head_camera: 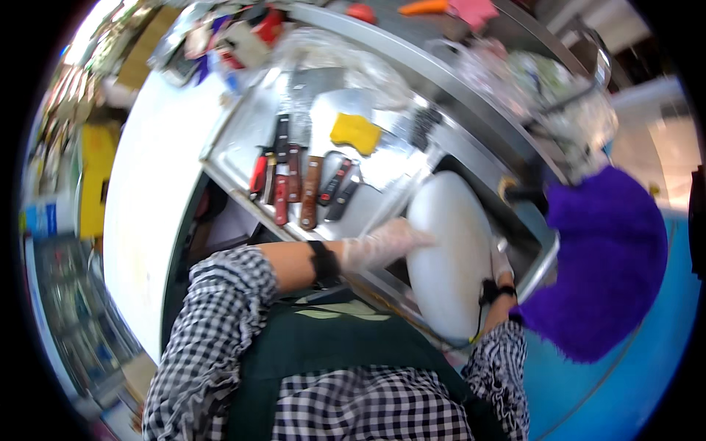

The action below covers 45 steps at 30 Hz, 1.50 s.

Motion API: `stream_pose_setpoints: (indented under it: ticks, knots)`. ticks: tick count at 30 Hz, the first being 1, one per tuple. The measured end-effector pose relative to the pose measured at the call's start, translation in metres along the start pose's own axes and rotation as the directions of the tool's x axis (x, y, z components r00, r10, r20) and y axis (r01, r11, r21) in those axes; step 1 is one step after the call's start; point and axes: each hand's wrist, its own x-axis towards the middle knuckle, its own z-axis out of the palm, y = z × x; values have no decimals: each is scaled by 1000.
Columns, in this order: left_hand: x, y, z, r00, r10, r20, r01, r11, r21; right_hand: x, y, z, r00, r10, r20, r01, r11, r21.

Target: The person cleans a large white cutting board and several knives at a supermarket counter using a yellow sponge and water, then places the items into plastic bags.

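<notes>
Over the sink basin (521, 248) I hold a thick white board (449, 248), apparently a round cutting board, tilted on its edge. My left hand (389, 245), in a thin clear glove, presses its left side with the fingers on its face. On the far right side my right hand (501, 262), also gloved, grips the board; its fingers are partly hidden. Left of the sink, a metal drainboard (231, 143) bears several knives, among them a wooden-handled cleaver (310, 204) and a black-handled knife (282, 135). A yellow sponge (356, 133) lies beside the blades.
A purple cloth (606, 270) hangs at the right, above a blue surface (618, 380). Crumpled clear plastic (342, 55) and a dark scouring pad (424, 127) lie behind the knives. A white tabletop (154, 182) stands at left. A curved faucet (601, 60) rises at the back right.
</notes>
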Motion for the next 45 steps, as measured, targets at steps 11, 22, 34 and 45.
stream_pose_setpoints:
  ticks: [11, 22, 34, 45]
  knots:
    - [-52, -11, 13, 945, 168, -280, -164, 986, 40, 11, 29, 69, 999, 1, 45, 9, 974, -224]
    - [-158, -68, -38, 874, 362, -324, -313, 930, 194, -50, 38, 111, 991, -120, 52, 131, 927, -351]
    - [-408, -314, -66, 366, 315, -876, -433, 891, 139, -212, 114, 266, 660, 216, 720, 165, 893, -419]
    - [-598, -631, 83, -271, -494, -826, -532, 792, -299, -391, 462, 453, 47, 570, 820, 830, 434, -349]
